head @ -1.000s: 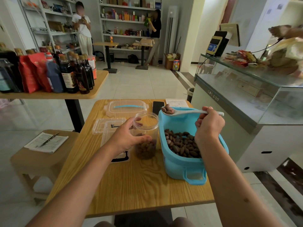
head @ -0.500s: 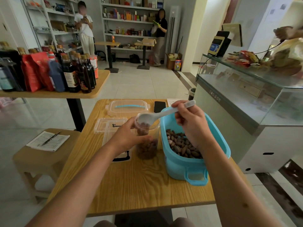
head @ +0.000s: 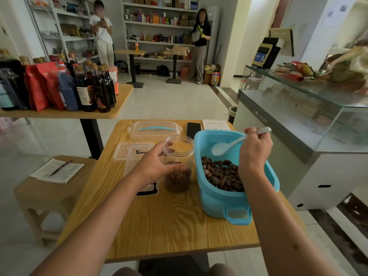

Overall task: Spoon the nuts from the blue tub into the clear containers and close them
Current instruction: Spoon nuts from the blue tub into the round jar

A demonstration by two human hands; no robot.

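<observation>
Nuts (head: 223, 175) sit in the tub (head: 217, 204) on the tabletop (head: 159, 226) — your right hand (head: 254, 150) holds the spoon (head: 221, 148) above them, your left hand (head: 157, 166) grips the jar (head: 179, 156) beside it.

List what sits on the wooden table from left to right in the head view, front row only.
Left hand gripping the clear jar → blue tub of nuts → white spoon, over the tub → right hand holding it.

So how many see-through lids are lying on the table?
2. One clear lid with a blue strip lies at the table's far edge, behind the jar. Another flat clear lid lies left of the jar. More may be hidden.
</observation>
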